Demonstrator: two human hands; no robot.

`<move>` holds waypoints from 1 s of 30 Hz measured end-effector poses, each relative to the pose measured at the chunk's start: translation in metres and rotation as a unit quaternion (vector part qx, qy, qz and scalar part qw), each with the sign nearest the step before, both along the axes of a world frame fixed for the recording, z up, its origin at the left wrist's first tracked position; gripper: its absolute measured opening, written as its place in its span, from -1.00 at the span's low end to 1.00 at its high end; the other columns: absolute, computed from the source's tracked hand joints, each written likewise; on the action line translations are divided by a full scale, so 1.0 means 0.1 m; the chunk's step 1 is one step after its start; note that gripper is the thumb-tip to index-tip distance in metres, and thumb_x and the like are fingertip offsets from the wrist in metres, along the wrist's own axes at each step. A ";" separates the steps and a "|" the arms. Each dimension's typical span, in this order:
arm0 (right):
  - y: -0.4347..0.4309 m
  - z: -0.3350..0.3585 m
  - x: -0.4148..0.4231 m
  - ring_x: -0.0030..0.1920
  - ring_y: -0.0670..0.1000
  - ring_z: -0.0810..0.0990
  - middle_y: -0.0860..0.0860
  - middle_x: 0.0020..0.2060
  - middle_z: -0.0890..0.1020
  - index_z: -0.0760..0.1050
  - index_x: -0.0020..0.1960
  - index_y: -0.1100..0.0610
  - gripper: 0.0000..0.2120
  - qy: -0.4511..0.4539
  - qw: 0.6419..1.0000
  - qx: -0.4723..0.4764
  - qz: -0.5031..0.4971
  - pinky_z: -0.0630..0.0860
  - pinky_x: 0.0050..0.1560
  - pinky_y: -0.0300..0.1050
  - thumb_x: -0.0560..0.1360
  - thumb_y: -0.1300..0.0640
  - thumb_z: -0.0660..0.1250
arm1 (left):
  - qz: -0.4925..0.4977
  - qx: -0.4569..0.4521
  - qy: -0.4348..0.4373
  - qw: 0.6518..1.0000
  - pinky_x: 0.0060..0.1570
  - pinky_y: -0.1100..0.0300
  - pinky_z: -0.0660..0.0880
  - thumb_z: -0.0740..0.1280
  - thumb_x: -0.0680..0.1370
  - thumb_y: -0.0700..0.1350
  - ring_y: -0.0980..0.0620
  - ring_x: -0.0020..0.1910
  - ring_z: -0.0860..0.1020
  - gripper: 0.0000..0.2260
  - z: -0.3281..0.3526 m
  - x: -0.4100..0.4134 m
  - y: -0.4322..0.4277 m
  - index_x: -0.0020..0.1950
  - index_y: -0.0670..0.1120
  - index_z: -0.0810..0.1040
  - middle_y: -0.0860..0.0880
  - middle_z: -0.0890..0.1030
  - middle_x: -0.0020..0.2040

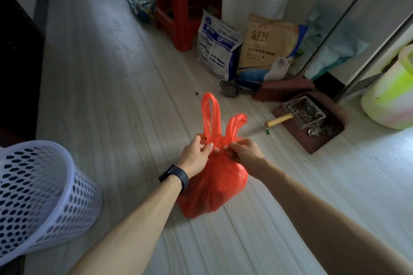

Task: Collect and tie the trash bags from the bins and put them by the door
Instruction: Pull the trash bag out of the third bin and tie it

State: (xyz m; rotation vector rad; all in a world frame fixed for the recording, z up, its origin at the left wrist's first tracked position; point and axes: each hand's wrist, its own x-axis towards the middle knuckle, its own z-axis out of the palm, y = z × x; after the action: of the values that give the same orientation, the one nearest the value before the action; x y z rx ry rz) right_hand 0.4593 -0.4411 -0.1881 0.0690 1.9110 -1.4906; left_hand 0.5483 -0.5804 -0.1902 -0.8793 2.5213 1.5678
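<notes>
Centrally, both hands (196, 154) pinching red bag (214, 187) neck, bare floor (107, 78) around

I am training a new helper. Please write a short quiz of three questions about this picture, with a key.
1. True or false: both hands pinch the neck of the red bag.
2. The perforated bin stands: A) on the person's left; B) on the person's right; C) behind the red stool.
3. How many bag handles stick up above the hands?

Key: 1 true: left hand, right hand. 2 A. 3 two.
</notes>
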 end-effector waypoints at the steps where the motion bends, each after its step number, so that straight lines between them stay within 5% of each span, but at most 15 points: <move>1: 0.01 -0.03 -0.01 -0.40 -0.06 0.51 0.05 -0.35 0.61 0.61 -0.24 0.18 -0.74 0.007 1.000 0.006 -0.012 0.48 -0.39 -0.25 0.59 0.26 0.26 | 0.003 0.004 0.011 1.000 -0.20 0.29 0.52 0.30 0.61 -0.01 0.19 -0.33 0.60 -0.88 -0.02 0.00 -0.01 0.09 -0.02 0.52 0.10 0.72 -0.08; 6: 0.04 -0.07 -0.01 -0.41 -0.04 0.54 0.08 -0.38 0.60 0.67 -0.21 0.17 -0.88 0.030 0.998 0.020 -0.046 0.54 -0.33 -0.18 0.49 0.27 0.42 | 0.004 -0.051 0.035 0.998 0.04 0.23 0.55 0.44 0.49 0.07 0.14 0.00 0.66 -0.79 0.04 0.00 0.07 0.09 0.07 0.69 0.11 0.72 -0.05; 10: 0.01 0.03 0.03 -0.34 0.02 0.56 0.16 -0.32 0.59 0.67 -0.11 0.30 -0.84 -0.014 1.000 0.001 -0.020 0.57 -0.27 -0.15 0.43 0.40 0.31 | -0.005 -0.164 0.024 0.986 -0.04 0.08 0.57 0.40 0.49 0.09 -0.04 0.03 0.66 -0.80 0.04 -0.03 0.10 0.04 0.06 0.69 0.01 0.72 -0.05; 12: 0.00 0.06 0.05 -0.27 0.05 0.55 0.17 -0.24 0.58 0.64 -0.09 0.29 -0.88 -0.057 0.998 -0.031 0.005 0.54 -0.21 -0.11 0.41 0.28 0.37 | -0.025 -0.226 0.027 0.973 -0.12 0.07 0.56 0.37 0.48 0.06 -0.10 -0.01 0.64 -0.82 0.03 -0.05 0.12 0.00 0.04 0.67 -0.02 0.71 -0.08; 15: -0.04 0.02 0.04 -0.28 0.04 0.61 0.08 -0.27 0.64 0.65 -0.03 0.19 -0.57 -0.059 0.998 -0.004 0.006 0.63 -0.12 -0.03 0.39 -0.18 0.47 | -0.096 -0.301 0.055 0.947 -0.11 0.07 0.51 0.34 0.50 0.00 -0.10 0.04 0.59 -0.83 0.01 -0.07 0.17 0.02 0.06 0.68 -0.01 0.69 -0.02; 18: -0.04 -0.04 0.02 -0.33 0.06 0.62 0.07 -0.32 0.63 0.63 -0.08 0.13 -0.74 0.015 0.996 0.074 -0.039 0.67 -0.08 0.05 0.52 -0.08 0.38 | -0.156 -0.329 0.076 0.928 -0.13 0.12 0.47 0.30 0.54 0.06 -0.05 0.05 0.54 -0.81 0.01 -0.06 0.23 0.05 0.10 0.67 0.02 0.66 -0.04; 21: -0.03 -0.05 0.00 -0.36 0.01 0.57 0.03 -0.35 0.59 0.58 -0.18 0.08 -0.79 0.044 0.991 0.116 -0.052 0.60 -0.21 -0.05 0.57 0.00 0.33 | -0.144 -0.287 0.102 0.941 -0.09 0.22 0.44 0.35 0.50 0.07 0.05 0.04 0.55 -0.80 0.01 -0.05 0.25 0.09 0.11 0.65 0.07 0.68 -0.04; 26: -0.01 0.08 0.01 -0.48 -0.05 0.50 0.05 -0.42 0.54 0.49 -0.17 0.13 -0.80 -0.121 0.982 -0.091 -0.116 0.46 -0.44 -0.20 0.62 0.11 0.30 | -0.136 -0.195 0.089 0.967 -0.05 0.62 0.26 0.44 0.50 -0.02 0.11 0.05 0.55 -0.77 0.01 -0.02 0.12 0.14 0.01 0.68 0.02 0.71 0.07; 30: 0.16 0.14 -0.03 -0.22 -0.02 0.57 0.06 -0.20 0.63 0.61 -0.02 0.08 -0.84 -0.101 0.989 -0.077 0.074 0.56 -0.05 -0.10 0.62 0.04 0.29 | -0.139 -0.118 -0.011 0.983 0.08 0.28 0.43 0.42 0.52 0.01 0.05 0.11 0.61 -0.78 0.00 -0.08 -0.01 0.14 0.02 0.69 0.01 0.71 0.08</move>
State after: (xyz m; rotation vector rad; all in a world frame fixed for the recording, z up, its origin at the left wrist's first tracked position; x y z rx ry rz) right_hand 0.4561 -0.4247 -0.1745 0.0076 1.6014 -1.4678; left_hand 0.5406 -0.5816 -0.1907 -0.5257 2.7098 1.1904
